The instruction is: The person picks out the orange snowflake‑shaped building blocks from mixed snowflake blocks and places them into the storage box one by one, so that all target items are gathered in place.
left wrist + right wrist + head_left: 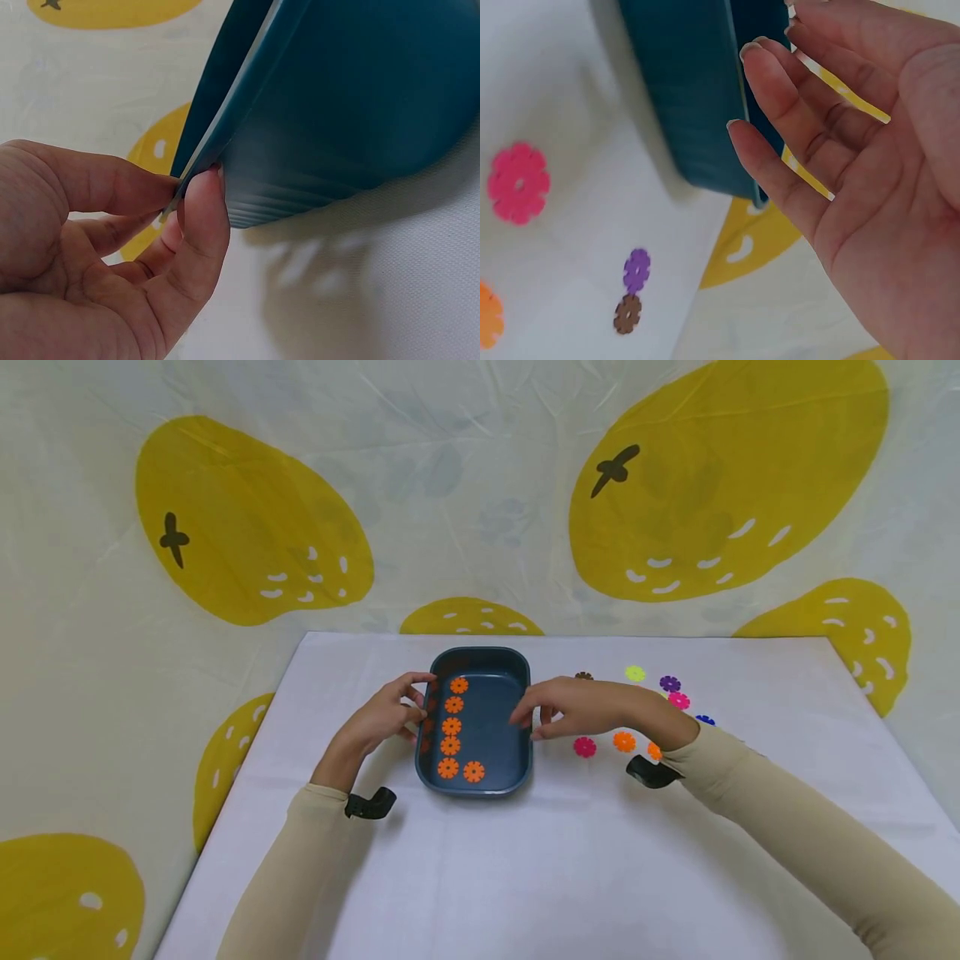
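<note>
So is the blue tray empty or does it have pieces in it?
Not empty. The blue tray holds six orange flower discs, five in a column along its left side and one beside the nearest; the rest is bare.

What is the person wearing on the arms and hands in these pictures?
Both arms are covered by long, close-fitting beige sleeves, the left sleeve and the right sleeve, each ending at the wrist. A small black device sits at each wrist: the left wrist device and the right wrist device. The left hand and right hand are bare, with no gloves or rings visible.
</note>
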The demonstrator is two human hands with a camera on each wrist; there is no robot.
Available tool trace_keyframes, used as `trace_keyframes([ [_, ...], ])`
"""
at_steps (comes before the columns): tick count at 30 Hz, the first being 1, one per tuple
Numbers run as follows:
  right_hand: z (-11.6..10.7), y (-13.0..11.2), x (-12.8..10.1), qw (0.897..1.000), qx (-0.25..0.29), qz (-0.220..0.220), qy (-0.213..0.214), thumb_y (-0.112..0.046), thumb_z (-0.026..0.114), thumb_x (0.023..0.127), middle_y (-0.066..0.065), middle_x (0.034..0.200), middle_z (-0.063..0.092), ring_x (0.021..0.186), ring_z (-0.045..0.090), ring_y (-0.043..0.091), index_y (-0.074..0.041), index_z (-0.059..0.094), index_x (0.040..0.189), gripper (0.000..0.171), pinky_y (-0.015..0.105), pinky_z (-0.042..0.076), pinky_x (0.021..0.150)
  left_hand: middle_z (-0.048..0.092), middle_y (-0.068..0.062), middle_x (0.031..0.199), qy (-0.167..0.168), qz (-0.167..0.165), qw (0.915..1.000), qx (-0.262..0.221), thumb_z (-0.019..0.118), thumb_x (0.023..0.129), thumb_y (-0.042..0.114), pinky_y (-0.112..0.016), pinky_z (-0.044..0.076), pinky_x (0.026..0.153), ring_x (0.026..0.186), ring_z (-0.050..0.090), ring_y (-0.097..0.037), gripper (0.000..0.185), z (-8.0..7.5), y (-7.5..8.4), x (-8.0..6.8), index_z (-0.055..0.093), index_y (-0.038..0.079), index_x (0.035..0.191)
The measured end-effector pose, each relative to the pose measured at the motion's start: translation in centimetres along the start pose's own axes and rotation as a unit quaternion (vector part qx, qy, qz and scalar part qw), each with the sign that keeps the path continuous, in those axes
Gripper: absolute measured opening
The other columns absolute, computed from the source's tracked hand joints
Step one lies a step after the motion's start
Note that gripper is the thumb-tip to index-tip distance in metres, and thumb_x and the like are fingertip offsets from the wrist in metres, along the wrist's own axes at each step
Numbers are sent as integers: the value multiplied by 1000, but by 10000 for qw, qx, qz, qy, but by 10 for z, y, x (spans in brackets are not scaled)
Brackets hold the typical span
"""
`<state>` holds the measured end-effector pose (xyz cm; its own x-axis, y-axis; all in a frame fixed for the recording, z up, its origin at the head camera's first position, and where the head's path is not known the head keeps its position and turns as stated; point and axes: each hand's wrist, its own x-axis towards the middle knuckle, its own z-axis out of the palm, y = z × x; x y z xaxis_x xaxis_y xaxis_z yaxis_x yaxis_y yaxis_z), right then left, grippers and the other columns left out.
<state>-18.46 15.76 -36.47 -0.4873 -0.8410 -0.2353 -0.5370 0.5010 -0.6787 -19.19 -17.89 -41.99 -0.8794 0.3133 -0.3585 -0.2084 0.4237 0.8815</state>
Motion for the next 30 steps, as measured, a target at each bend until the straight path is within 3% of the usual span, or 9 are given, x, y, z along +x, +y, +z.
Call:
trace_keyframes([
  [6,1,10,-15,9993,188,313,104,-15,68,97,4,116,69,103,63,16,-10,65,134,38,29,56,88,43,-18,114,-15,-2,10000,25,54,92,-6,-45,60,65,92,56,-32,67,0,0,0,38,13,155],
  [14,3,19,-33,9957,426,799,170,-17,67,97,0,110,69,105,62,17,-19,67,130,33,30,56,85,43,-19,115,-10,18,10000,13,54,93,-6,-46,60,64,90,55,-31,67,0,-1,0,38,13,155],
  [25,7,37,-55,9956,403,839,84,-19,65,100,2,106,70,104,62,17,-18,66,131,31,33,56,89,43,-18,113,-5,64,10000,35,54,93,-5,-43,60,62,90,56,-31,67,1,-1,-1,38,12,155],
  [30,10,42,-63,9952,305,915,148,-16,64,100,2,107,70,102,62,17,-14,66,131,32,30,56,87,44,-17,112,44,16,10000,33,54,92,-5,-42,60,61,91,56,-31,67,1,-1,0,39,14,154],
])
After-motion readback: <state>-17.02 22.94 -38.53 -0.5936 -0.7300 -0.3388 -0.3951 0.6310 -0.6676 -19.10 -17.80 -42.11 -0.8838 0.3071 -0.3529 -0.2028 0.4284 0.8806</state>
